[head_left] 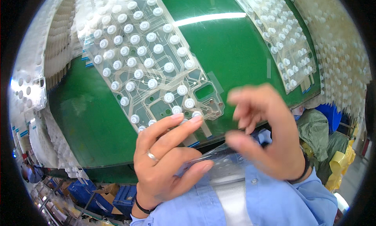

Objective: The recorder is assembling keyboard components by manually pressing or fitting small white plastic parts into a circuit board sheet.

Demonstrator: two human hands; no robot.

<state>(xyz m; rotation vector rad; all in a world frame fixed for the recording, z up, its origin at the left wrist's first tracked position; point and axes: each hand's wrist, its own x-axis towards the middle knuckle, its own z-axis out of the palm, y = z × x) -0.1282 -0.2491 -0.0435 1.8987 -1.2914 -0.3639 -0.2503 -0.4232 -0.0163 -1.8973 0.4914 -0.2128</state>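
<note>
A clear keyboard membrane sheet (141,61) with printed traces and rows of white rubber domes lies slanted on the green table. My left hand (166,155), with a ring on one finger, is at its near end; two outstretched fingertips rest on the domes there, and the thumb is apart. Clear plastic film (223,152) shows by that thumb; whether the hand touches it I cannot tell. Off the sheet's near right corner, my right hand (266,128) is raised and blurred. Its fingers are bent, with a gap to the thumb and nothing visible between them.
A second domed membrane sheet (282,42) lies at the right of the green table (219,42). Tall stacks of similar sheets stand at the left (58,42) and far right (342,50). Blue bins (92,198) and green bags (315,126) are below table height.
</note>
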